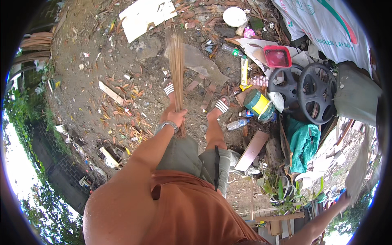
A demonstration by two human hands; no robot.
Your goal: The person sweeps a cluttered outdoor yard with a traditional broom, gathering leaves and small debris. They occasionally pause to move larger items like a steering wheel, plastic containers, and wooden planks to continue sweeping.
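My left hand [176,117], with a watch at its wrist, is closed round the bound end of a stick broom [177,69]. The broom's long thin ribs stretch away over the dirt, blurred at their tips, between my sandalled feet. Out at the far right edge, my right hand [345,198] is at the lower end of a long grey flat piece [360,167] and seems closed on it. Its fingers are small and distorted there, and I cannot make out what the piece is.
Leaves and litter cover the dirt ground [122,81]. A white board [148,18] lies ahead. To the right are two steering wheels [317,93], a red basin [277,56], a green bucket [259,104], a plastic bottle [238,124], a plank [252,151] and a big white sack [326,26].
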